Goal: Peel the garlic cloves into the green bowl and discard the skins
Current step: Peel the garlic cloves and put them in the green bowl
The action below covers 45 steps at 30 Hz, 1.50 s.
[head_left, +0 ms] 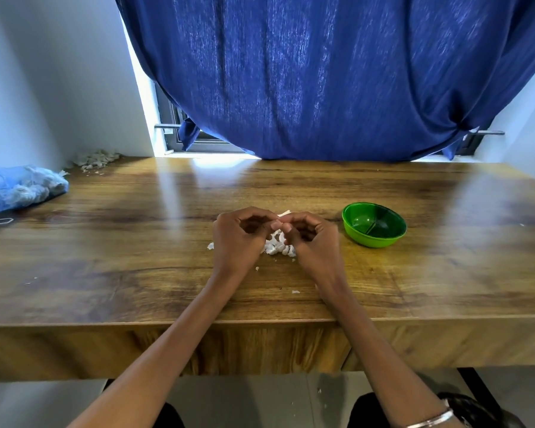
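Head view looked down on a wooden surface (pixel 383 288) with both hands meeting at the centre of the frame. Left hand (pixel 240 239) and right hand (pixel 311 242) were curled, fingertips touching each other, and together they pinched a small pale piece, apparently a garlic clove (pixel 278 225), held just above the surface; how much skin it carried was too small to tell. A white scrap (pixel 284 213) poked up behind the fingertips. Directly beneath the hands lay a heap of white garlic cloves (pixel 278 247) on the surface, partly hidden by the fingers. A few loose flakes of skin (pixel 295 292) sat nearer the front edge. Right of the hands, near but apart, stood the green bowl (pixel 374 225), upright, with nothing visible inside. At the left edge of the frame rested a blue mesh bag (pixel 19 186), and a pile of dry skins (pixel 96 159) lay in the upper left corner of the surface. A blue curtain (pixel 322 72) hung behind.
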Each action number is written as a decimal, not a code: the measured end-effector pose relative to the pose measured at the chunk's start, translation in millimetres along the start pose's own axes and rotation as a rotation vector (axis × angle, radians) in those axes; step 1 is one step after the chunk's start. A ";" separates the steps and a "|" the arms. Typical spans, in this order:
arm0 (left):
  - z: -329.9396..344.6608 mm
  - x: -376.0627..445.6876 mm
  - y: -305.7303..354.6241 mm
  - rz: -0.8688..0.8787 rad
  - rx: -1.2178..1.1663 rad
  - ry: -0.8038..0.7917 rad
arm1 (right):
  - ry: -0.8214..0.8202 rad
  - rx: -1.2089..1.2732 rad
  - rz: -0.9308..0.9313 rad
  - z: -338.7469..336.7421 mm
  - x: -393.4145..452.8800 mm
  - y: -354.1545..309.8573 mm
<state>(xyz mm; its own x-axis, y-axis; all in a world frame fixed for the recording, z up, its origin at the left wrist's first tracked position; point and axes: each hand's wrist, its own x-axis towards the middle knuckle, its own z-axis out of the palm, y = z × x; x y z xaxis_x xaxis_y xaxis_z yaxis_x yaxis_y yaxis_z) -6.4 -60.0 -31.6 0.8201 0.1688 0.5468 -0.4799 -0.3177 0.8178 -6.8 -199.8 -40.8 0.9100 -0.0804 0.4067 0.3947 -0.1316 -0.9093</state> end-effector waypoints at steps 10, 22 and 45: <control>-2.4 1.6 -1.8 -0.156 -0.202 -0.045 | -0.050 -0.002 -0.047 0.7 2.3 4.3; -3.8 4.3 -13.7 0.060 0.089 -0.199 | -0.092 -0.167 -0.062 -2.2 0.8 5.8; 6.4 2.0 -11.3 0.263 0.246 -0.123 | 0.036 -0.107 -0.068 -0.4 -4.7 -4.8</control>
<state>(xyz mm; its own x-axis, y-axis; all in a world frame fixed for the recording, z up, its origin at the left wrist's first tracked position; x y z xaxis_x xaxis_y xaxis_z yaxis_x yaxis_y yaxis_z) 2.7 -62.1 -40.9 0.7175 -0.0566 0.6943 -0.6019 -0.5519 0.5771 -13.0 -199.1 -38.3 0.8758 -0.1031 0.4716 0.4377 -0.2425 -0.8658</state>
